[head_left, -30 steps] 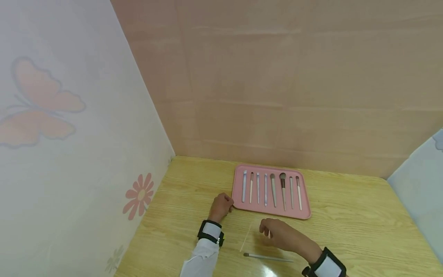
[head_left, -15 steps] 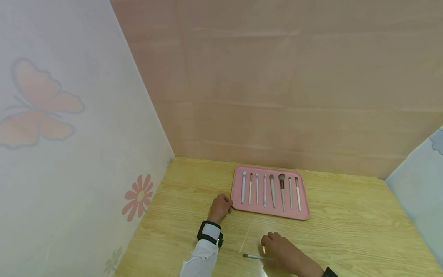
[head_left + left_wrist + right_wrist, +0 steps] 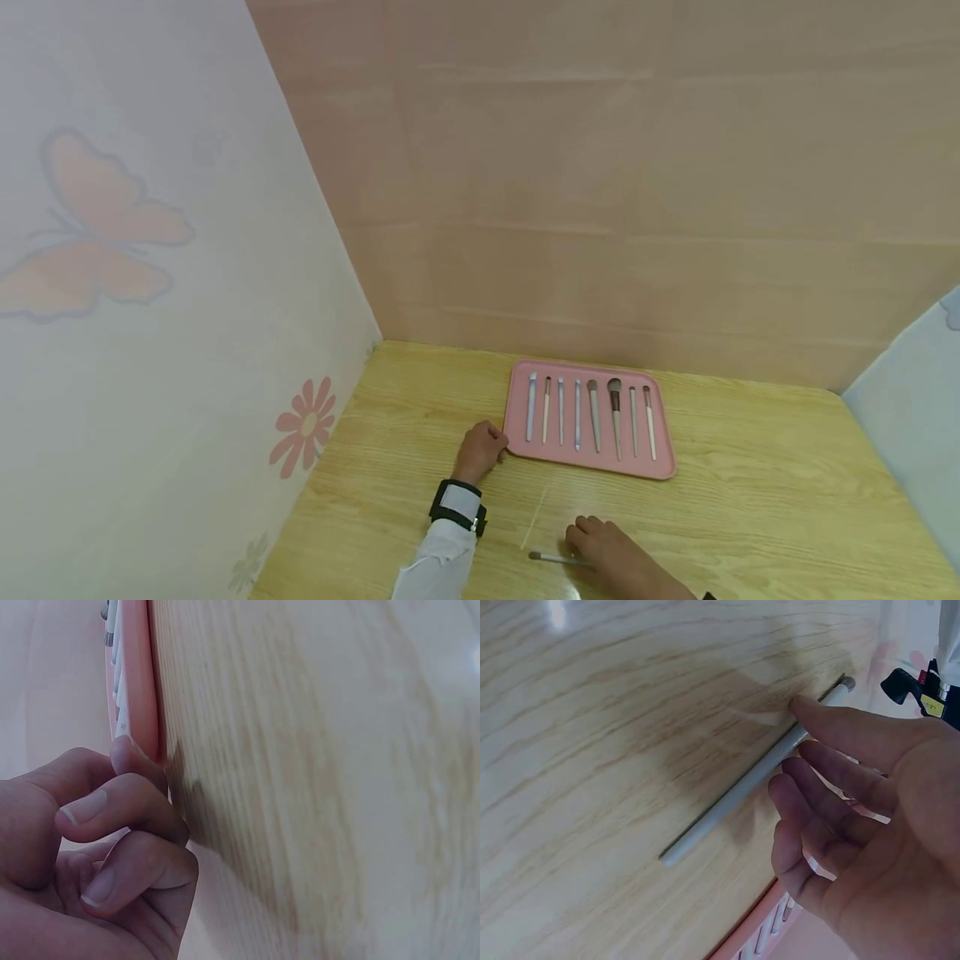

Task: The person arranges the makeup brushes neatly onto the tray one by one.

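On the wooden table lies a makeup brush [image 3: 551, 557] with a pale handle and brown tip. My right hand [image 3: 617, 557] reaches down over its handle. In the right wrist view, thumb and index finger of my right hand [image 3: 855, 795] sit on either side of the handle [image 3: 731, 796], which lies low along the tabletop. My left hand [image 3: 480, 451] holds the near left corner of a pink tray [image 3: 517, 454]. The left wrist view shows my left hand [image 3: 127, 825] with curled fingers, fingertips right at the pink tray edge [image 3: 140, 682].
Several makeup brushes [image 3: 595, 417] stand in a row, parallel, inside the tray. A thin pale strip [image 3: 533, 518] lies on the table [image 3: 780, 483] between my hands. A patterned wall [image 3: 187, 375] borders the left side, a brown backdrop [image 3: 600, 208] the back.
My right hand has come down and toward me onto the loose brush's handle, covering part of it. My left hand stays at the tray's corner, and the tray has not moved.
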The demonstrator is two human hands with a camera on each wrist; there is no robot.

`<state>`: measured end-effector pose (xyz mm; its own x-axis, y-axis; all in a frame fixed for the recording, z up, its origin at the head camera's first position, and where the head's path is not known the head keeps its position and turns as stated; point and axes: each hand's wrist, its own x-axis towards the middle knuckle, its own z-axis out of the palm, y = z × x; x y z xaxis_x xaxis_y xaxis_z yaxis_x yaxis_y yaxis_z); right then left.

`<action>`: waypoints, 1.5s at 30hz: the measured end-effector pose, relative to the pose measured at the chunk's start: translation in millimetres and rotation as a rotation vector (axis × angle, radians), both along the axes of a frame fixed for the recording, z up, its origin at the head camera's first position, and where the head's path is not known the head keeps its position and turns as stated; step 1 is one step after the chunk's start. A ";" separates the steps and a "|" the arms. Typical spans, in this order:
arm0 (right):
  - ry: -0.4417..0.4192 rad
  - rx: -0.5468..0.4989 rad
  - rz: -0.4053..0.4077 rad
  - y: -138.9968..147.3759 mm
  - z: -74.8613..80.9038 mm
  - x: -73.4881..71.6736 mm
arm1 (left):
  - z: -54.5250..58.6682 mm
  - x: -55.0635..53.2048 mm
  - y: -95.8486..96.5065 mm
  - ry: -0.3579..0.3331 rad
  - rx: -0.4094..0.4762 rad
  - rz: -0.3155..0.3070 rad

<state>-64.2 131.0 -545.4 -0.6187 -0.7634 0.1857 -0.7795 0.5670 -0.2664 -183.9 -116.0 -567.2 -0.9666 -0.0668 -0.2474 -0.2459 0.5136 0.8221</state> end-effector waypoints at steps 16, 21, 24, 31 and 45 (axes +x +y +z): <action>0.005 0.053 0.053 -4.0 -0.2 -1.9 | -6.6 -1.1 1.0 -0.011 -0.021 -0.004; -0.198 0.120 -0.007 -6.6 4.1 -2.3 | -7.7 -1.0 0.3 -0.025 -0.025 -0.001; -0.272 0.123 -0.044 -6.4 4.3 -3.6 | -7.6 -0.8 -0.1 -0.024 -0.022 -0.005; -0.187 0.002 -0.042 -0.9 5.6 -6.8 | -7.7 0.1 -1.7 -0.007 -0.017 -0.007; -0.368 -0.121 -0.165 3.6 28.0 -28.4 | -8.1 -4.3 -2.3 -0.006 0.003 -0.011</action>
<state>-92.7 134.6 -517.5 -0.7725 -0.6349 0.0117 -0.5212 0.6233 -0.5830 -188.2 -118.3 -575.2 -0.9657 -0.0554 -0.2538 -0.2455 0.5142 0.8218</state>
